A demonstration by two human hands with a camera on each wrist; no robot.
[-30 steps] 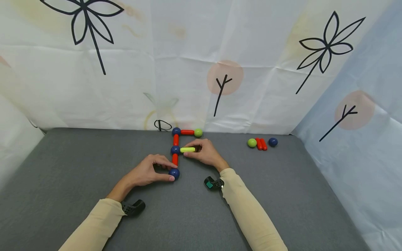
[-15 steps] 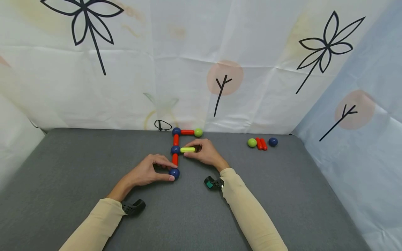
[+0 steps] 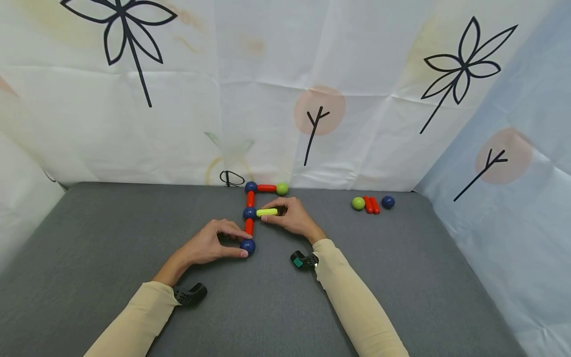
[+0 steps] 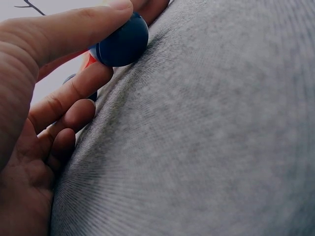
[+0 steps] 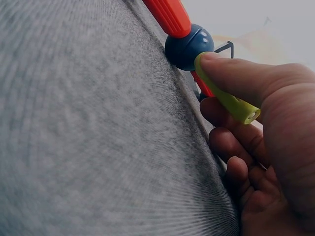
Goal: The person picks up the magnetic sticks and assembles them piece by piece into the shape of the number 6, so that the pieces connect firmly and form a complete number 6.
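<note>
Left hand (image 3: 207,243), mine: thumb and fingertip pinching the near blue ball (image 3: 247,246); right hand (image 3: 292,216), mine: thumb and fingers pinching a yellow-green rod (image 3: 266,212), its end at the middle blue ball (image 3: 249,213); one red rod (image 3: 249,227) between those balls; farther right on the grey table (image 3: 134,223), a loose green ball (image 3: 358,203) and a loose blue ball (image 3: 388,202).

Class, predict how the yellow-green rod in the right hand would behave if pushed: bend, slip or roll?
The yellow-green rod is probably stiff: the head view shows it straight in the right hand. It may slip a little, since its surface looks smooth. Its slim, elongated shape suggests it could roll sideways if released.
</note>
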